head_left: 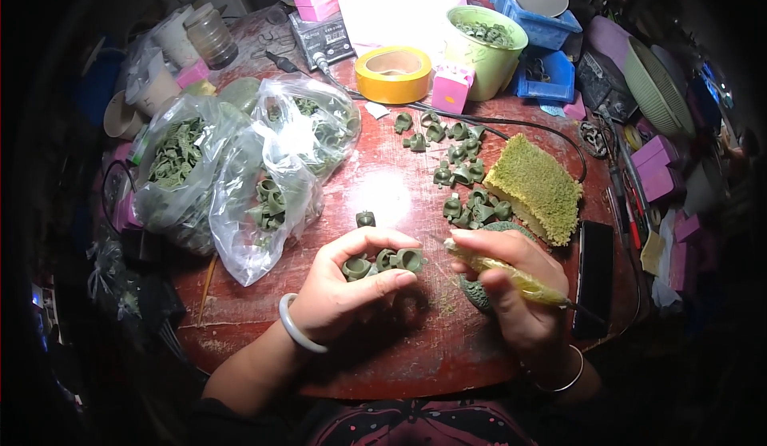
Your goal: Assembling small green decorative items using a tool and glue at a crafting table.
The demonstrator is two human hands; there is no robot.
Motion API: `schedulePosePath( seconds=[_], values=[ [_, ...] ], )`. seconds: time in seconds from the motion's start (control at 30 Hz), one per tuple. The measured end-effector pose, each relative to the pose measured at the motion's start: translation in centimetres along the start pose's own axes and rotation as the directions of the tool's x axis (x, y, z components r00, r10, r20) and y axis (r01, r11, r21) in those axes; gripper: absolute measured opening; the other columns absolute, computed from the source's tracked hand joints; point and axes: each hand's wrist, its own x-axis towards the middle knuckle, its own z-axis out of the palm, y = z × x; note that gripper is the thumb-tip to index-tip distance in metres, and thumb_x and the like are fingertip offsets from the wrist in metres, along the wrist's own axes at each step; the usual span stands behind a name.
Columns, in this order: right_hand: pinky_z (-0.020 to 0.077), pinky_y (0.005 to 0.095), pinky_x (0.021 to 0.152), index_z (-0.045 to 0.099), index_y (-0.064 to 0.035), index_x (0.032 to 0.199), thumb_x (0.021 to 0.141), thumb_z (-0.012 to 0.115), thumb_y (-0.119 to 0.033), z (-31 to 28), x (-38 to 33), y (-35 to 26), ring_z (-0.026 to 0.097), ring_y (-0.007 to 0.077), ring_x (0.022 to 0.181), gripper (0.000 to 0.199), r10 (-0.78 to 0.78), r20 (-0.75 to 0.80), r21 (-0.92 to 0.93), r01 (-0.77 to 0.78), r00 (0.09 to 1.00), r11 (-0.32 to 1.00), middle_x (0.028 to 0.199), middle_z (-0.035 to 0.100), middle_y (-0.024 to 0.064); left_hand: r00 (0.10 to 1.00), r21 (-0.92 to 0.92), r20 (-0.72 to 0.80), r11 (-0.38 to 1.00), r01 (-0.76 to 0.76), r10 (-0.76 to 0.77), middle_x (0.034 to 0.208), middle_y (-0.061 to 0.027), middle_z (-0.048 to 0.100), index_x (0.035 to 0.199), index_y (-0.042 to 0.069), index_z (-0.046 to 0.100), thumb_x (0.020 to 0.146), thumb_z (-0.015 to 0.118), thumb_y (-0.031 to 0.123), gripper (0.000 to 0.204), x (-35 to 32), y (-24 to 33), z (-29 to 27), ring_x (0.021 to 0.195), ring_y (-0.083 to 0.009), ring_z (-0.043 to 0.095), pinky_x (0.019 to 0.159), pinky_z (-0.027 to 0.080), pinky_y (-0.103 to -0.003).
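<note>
My left hand, a pale bangle at its wrist, is closed around several small dark green ring-shaped pieces, which look like wax. They sit between thumb and curled fingers. My right hand grips a pen-like tool with a yellowish wrapped handle and a dark cord at its rear. The tool's thin tip points left, toward the held pieces, apart from them. A lone green piece lies just beyond my left fingers. Under my right hand is a round dark green textured object, partly hidden.
More green pieces lie right of centre beside a yellow-green sponge. Plastic bags of green pieces stand left. Behind are yellow tape, a green bucket and a control box. A black phone lies right; cords cross the table.
</note>
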Motion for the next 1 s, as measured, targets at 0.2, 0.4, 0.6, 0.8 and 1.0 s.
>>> schedulePosePath(
  seconds=[0.2, 0.4, 0.6, 0.8, 1.0],
  values=[
    [0.0491, 0.0285, 0.066, 0.07, -0.0037, 0.103, 0.082, 0.074, -0.002, 0.1, 0.5, -0.3, 0.063, 0.0191, 0.072, 0.022, 0.049, 0.101, -0.062, -0.043, 0.994, 0.997, 0.087, 0.068, 0.0093, 1.0, -0.043, 0.012, 0.999, -0.007, 0.007, 0.095, 0.0005, 0.064, 0.118, 0.003, 0.062, 0.087, 0.071, 0.003, 0.032, -0.1, 0.2, 0.0, 0.071, -0.0035, 0.055, 0.062, 0.043, -0.019],
    [0.0485, 0.0268, 0.065, 0.071, -0.0049, 0.1, 0.079, 0.077, 0.0, 0.7, 0.4, 0.0, 0.061, 0.0166, 0.07, 0.022, -0.057, -0.012, -0.181, 0.053, 0.998, 0.982, 0.084, 0.067, 0.0057, 0.998, -0.156, 0.054, 0.987, 0.036, -0.028, 0.094, -0.0003, 0.064, 0.117, 0.002, 0.062, 0.087, 0.071, 0.002, 0.032, 0.0, 0.1, -0.1, 0.069, -0.0046, 0.056, 0.059, 0.043, -0.019],
    [0.0486, 0.0277, 0.062, 0.072, -0.0041, 0.099, 0.078, 0.078, -0.002, 0.4, 0.5, -0.1, 0.061, 0.0171, 0.067, 0.022, -0.027, 0.085, -0.126, 0.037, 0.996, 0.991, 0.084, 0.067, 0.0091, 0.996, -0.135, 0.078, 0.989, 0.059, -0.048, 0.097, -0.0021, 0.065, 0.116, 0.002, 0.063, 0.086, 0.071, 0.001, 0.031, -0.1, 0.4, -0.2, 0.072, -0.0047, 0.057, 0.061, 0.044, -0.019],
    [0.0486, 0.0276, 0.068, 0.07, -0.0046, 0.102, 0.082, 0.071, 0.002, 0.8, 0.0, 0.0, 0.06, 0.018, 0.072, 0.021, -0.064, 0.002, -0.2, 0.063, 0.998, 0.978, 0.084, 0.064, 0.008, 0.998, 0.31, 0.034, 0.949, -0.057, 0.049, 0.108, -0.0051, 0.065, 0.113, 0.0, 0.064, 0.085, 0.072, 0.003, 0.03, 0.0, 0.6, 0.3, 0.097, -0.0109, 0.06, 0.087, 0.048, -0.026],
    [0.0484, 0.0319, 0.066, 0.07, -0.0067, 0.108, 0.072, 0.072, 0.002, 1.2, -0.3, 0.5, 0.058, 0.0223, 0.076, 0.038, -0.136, 0.193, -0.4, 0.205, 0.972, 0.893, 0.086, 0.058, 0.007, 0.972, 0.384, 0.136, 0.895, -0.229, 0.191, 0.11, -0.0061, 0.065, 0.112, 0.0, 0.064, 0.084, 0.072, 0.003, 0.03, 0.2, 0.1, -0.2, 0.103, -0.012, 0.06, 0.093, 0.046, -0.028]
  ],
)
